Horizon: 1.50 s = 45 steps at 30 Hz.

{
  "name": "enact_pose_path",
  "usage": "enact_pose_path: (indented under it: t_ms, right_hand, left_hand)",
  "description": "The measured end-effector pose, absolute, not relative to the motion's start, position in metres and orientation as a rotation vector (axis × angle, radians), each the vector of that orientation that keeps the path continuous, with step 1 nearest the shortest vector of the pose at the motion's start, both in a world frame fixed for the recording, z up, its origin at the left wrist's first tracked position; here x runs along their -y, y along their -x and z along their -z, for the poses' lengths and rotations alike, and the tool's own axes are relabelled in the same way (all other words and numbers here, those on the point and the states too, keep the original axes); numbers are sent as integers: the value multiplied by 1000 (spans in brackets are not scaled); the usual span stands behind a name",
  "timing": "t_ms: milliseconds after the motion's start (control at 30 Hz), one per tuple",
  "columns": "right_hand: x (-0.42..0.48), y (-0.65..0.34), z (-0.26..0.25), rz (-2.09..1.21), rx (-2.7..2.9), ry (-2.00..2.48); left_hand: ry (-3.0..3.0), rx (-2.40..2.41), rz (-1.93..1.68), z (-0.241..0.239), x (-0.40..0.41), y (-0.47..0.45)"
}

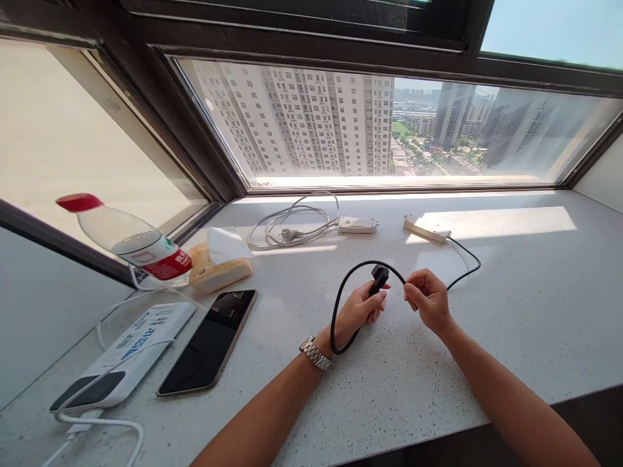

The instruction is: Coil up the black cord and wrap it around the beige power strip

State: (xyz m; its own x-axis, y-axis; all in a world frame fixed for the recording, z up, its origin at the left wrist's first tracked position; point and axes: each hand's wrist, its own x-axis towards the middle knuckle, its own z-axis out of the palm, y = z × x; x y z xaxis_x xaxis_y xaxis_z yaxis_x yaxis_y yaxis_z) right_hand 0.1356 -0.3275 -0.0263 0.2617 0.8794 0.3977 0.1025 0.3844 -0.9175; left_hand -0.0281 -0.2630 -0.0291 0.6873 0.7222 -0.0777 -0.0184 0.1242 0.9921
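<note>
My left hand (363, 308) is closed around a black power plug (380, 275), its head sticking up past my thumb. From the plug a black cable (341, 288) loops over my left wrist and arches across to my right hand (428, 299). There the cable is pinched between thumb and fingertips. Beyond my right hand it curves up to a cream power strip (427, 229) lying on the white speckled counter (413, 389). A second white power strip (358, 225) with a coiled white cord (292, 235) lies farther left, near the window.
On the left are a phone (209, 344), a white power bank (126, 353) with white cables, a tissue pack (219, 269) and a tilted red-capped bottle (131, 240). The window frame (389, 189) bounds the counter's back; its front edge runs below my right forearm.
</note>
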Motion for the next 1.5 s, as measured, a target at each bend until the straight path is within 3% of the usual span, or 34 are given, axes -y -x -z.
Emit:
enact_pose_path:
  t_ms: [167,500,633,767,933,1233,1500]
  right_hand:
    - [329,-129,19,-691,1173,878]
    - [320,-137,30,-395,841,996]
    - [319,-145,36,-415,1118,998]
    - [317,-157,40,-330,1633,1192]
    - [306,-175,40,-140,1611,1314]
    - [305,-163,41,-446,1518,1115]
    - [310,-168,36,-397,1159,1245]
  left_hand:
    - [-1465,-529,-671,24,271,19]
    - [-1844,-497,-1042,-8,289,-35]
    - [-1758,-456,-1119,-32,284,-46]
    - [-1494,-371,-1423,-69,277,-33]
    - [-1178,-226,-1833,-113,269,6]
    - [-804,-168,-1364,-92,261,-14]
    - [-865,-225,-1554,-99,249,1]
